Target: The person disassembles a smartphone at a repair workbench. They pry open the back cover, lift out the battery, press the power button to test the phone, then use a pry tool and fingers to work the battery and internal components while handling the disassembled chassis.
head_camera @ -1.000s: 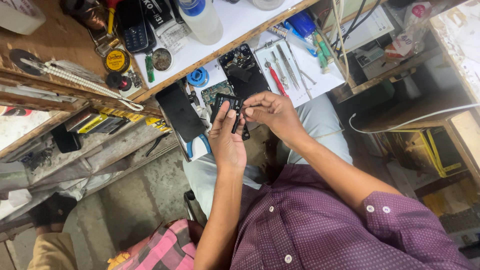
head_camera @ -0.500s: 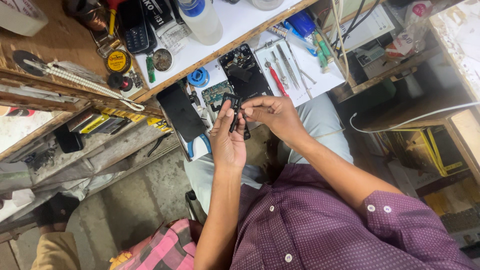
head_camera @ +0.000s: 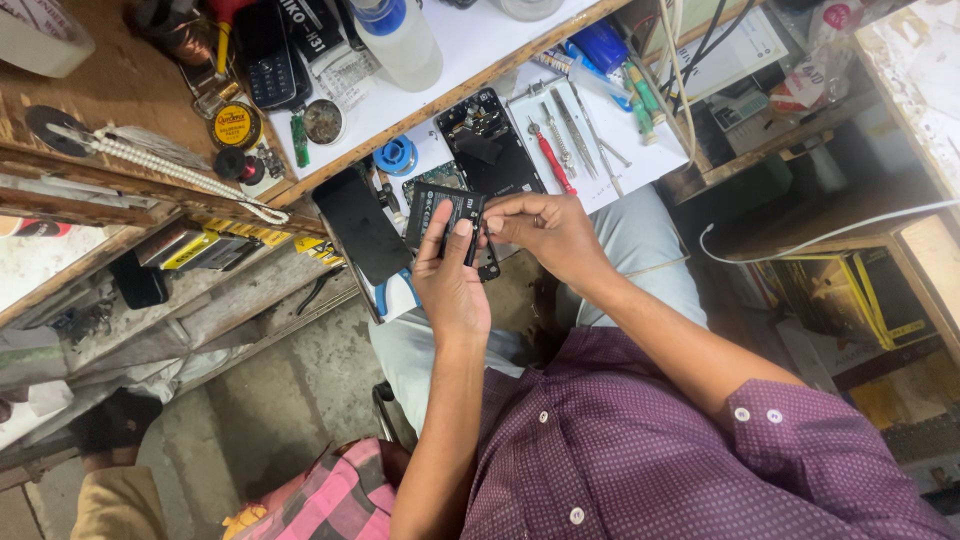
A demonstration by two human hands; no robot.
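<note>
Above the lap, just off the table (head_camera: 470, 40) edge, the left hand (head_camera: 452, 285) grips a black phone battery (head_camera: 445, 215) while the right hand (head_camera: 550, 232) pinches its end, steadying it beside an opened phone (head_camera: 490, 145) and tweezers (head_camera: 575, 125).

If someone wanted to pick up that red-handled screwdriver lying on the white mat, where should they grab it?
Probably by the red-handled screwdriver's thick red handle, pinched across its width from above. It lies flat on the white mat, so only its top and sides are free. The metal tweezers lie close on one side, so fingers should come straight down, not sweep in sideways.
</note>
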